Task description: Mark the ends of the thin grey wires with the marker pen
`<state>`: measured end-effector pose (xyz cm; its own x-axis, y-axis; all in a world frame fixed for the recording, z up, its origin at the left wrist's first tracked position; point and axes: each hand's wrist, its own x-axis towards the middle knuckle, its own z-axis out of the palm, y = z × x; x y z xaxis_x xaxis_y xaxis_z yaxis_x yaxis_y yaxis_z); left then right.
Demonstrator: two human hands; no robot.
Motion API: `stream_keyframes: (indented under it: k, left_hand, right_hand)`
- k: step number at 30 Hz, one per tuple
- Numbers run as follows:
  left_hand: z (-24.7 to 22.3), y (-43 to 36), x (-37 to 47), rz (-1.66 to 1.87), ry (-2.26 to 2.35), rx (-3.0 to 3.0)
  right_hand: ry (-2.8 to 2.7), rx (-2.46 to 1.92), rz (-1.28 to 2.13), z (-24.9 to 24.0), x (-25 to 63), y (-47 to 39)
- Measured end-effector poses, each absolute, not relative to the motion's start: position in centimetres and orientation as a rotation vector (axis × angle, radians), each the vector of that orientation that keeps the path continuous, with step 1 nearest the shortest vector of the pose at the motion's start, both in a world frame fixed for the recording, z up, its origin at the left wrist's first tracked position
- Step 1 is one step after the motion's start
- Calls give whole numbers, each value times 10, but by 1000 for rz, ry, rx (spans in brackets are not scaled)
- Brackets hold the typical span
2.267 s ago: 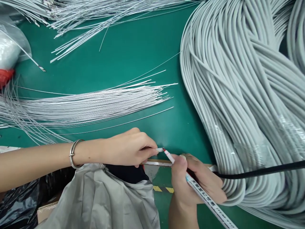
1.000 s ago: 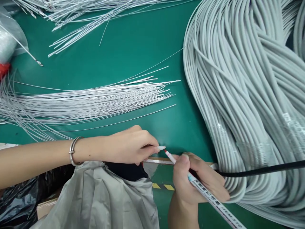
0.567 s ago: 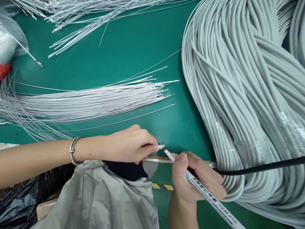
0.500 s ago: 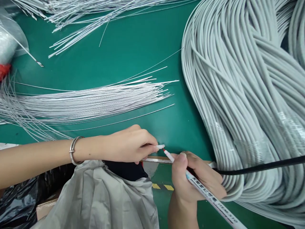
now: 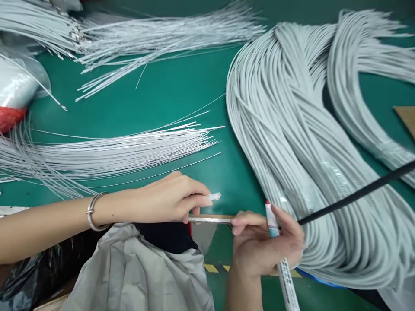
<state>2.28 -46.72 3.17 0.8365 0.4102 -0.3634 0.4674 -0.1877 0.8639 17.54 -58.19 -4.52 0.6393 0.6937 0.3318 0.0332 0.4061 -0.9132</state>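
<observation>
My left hand (image 5: 181,196) is closed, thumb and forefinger pinching a short white tube-like piece (image 5: 214,196) whose end sticks out to the right. My right hand (image 5: 269,242) is closed around a white marker pen (image 5: 287,280) with a red tip and dark lettering, held between the fingers. The tip points up, apart from the white piece. A black cord (image 5: 356,190) runs in from the right over grey cables to behind my right fingers; whether they touch it is hidden. Thin white wires (image 5: 145,151) lie in a bundle beyond my left hand.
A large coil of grey cables (image 5: 285,116) covers the right of the green table (image 5: 181,90). More wire bundles (image 5: 178,34) lie at the back. Clear plastic with a red band (image 5: 11,119) is at the left. The table's front edge (image 5: 210,218) runs near my hands.
The marker tip has moved off the white piece, and the pen has swung more upright as my right hand turned palm up. The view has shifted, showing more of the table's far side.
</observation>
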Motion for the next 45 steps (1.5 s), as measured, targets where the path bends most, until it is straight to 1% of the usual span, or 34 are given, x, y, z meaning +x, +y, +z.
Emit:
stream_keyframes:
  k: [4, 8, 12, 15, 22, 26, 30, 33, 35, 38, 42, 45]
  left_hand:
    - [63, -467, 18, 93, 682, 1906]
    - [81, -475, 14, 202, 716, 1882]
    - [88, -486, 10, 200, 744, 1739]
    - [91, -491, 9, 176, 738, 1620]
    - [99, -501, 10, 170, 762, 1500]
    - [87, -501, 13, 126, 812, 1505]
    - [48, -493, 17, 30, 886, 1550]
    - [20, -486, 20, -44, 876, 1617]
    - [10, -483, 22, -95, 850, 1635]
    - [6, -480, 23, -137, 836, 1627]
    - [8, -480, 24, -139, 853, 1596]
    - [7, -480, 25, -133, 849, 1580]
  right_hand:
    - [-793, -1128, 571, -37, 170, -585]
    - [-780, -1078, 548, -25, 164, -583]
    - [-746, -962, 417, -16, 165, -579]
    - [-772, -955, 349, -14, 171, -579]
    - [-812, -915, 284, -8, 175, -586]
    - [-864, -950, 283, -10, 179, -586]
    - [-1022, -1030, 237, -20, 184, -583]
    - [-1005, -1176, 366, -31, 183, -584]
    - [-991, -1248, 445, -38, 181, -586]
    - [-1065, -1321, 403, -45, 179, -585]
    - [-1237, -1448, 209, -45, 179, -581]
    - [-1321, -1457, 115, -41, 177, -578]
